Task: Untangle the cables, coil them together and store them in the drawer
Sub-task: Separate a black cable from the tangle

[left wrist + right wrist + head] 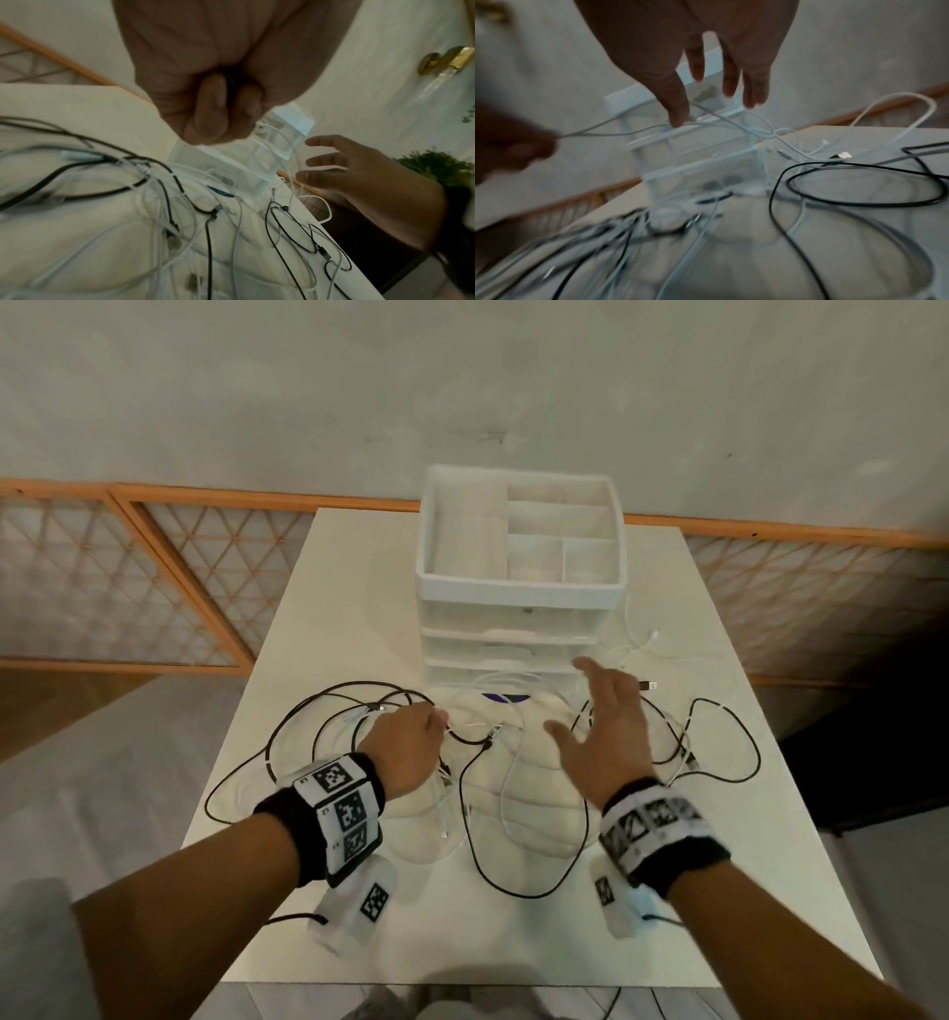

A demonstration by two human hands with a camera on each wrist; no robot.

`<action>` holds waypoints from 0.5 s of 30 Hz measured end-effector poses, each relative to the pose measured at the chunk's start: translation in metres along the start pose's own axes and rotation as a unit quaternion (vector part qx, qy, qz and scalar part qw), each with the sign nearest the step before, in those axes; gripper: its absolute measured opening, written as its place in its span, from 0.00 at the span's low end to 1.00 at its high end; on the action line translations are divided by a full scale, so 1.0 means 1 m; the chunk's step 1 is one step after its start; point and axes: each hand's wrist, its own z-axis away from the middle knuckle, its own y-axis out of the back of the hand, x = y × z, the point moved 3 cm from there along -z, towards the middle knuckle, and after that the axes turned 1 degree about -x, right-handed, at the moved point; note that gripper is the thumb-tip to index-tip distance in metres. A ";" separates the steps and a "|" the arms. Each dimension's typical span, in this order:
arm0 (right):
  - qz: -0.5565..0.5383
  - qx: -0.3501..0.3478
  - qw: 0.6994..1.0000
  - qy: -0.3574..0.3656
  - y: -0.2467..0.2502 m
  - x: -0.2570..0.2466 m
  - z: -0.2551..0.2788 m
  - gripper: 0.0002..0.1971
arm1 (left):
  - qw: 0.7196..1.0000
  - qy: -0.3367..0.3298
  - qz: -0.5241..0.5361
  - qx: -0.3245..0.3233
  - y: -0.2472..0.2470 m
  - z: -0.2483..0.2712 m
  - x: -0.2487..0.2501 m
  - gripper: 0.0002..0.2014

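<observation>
A tangle of black and white cables (pixel 488 742) is spread over a white cushion (pixel 524 793) in front of the white drawer unit (pixel 518 593). My left hand (pixel 411 742) is a closed fist gripping cable strands at the tangle's left side. In the left wrist view the left hand (pixel 218 91) has white strands leaving it toward the drawer unit (pixel 290 134). In the right wrist view a white cable (pixel 618 133) runs taut from the left hand (pixel 513 146). My right hand (pixel 601 726) hovers open, fingers spread, holding nothing, above the tangle's right side; those fingers (pixel 731 77) stand just above that strand.
The white table (pixel 359 588) has its edges near on both sides, and black loops reach toward the right edge (pixel 757 752). The unit's top tray has open compartments. An orange lattice rail (pixel 154 567) runs behind. A green plant (pixel 437 166) stands to the right.
</observation>
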 end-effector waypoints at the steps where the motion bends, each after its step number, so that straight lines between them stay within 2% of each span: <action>1: 0.027 0.027 0.999 0.035 -0.010 -0.007 0.016 0.31 | 0.999 0.029 0.018 0.023 0.001 0.000 -0.007 0.18; 2: 0.055 0.038 0.995 0.074 -0.021 -0.014 0.032 0.29 | 0.997 0.050 0.036 0.038 0.001 0.001 -0.012 0.17; 3: 0.079 0.004 0.993 0.091 -0.034 -0.019 0.045 0.26 | 0.996 0.057 0.051 0.049 0.002 0.002 -0.015 0.15; 5: 0.097 -0.181 0.978 0.030 -0.067 -0.020 0.063 0.25 | 0.992 0.048 0.103 0.061 0.003 0.006 -0.015 0.12; 6: 0.111 -0.281 0.953 -0.022 -0.084 -0.018 0.071 0.28 | 0.987 0.043 0.146 0.055 0.005 0.009 -0.012 0.11; 7: 0.120 -0.348 0.928 -0.063 -0.097 -0.017 0.078 0.30 | 0.980 0.039 0.190 0.043 0.007 0.012 -0.010 0.11; 8: 0.121 -0.371 0.917 -0.081 -0.104 -0.017 0.083 0.28 | 0.972 0.035 0.231 0.036 0.009 0.014 -0.007 0.11; 11: 0.076 -0.322 0.942 -0.062 -0.109 -0.027 0.081 0.09 | 0.953 0.021 0.298 0.058 0.021 0.016 -0.003 0.10; 13: -0.003 -0.287 0.957 -0.049 -0.097 -0.039 0.073 0.09 | 0.941 0.026 0.327 0.087 0.029 0.016 -0.006 0.10; 15: -0.139 -0.230 0.961 -0.060 -0.066 -0.060 0.058 0.09 | 0.923 0.036 0.369 0.101 0.035 0.017 -0.004 0.09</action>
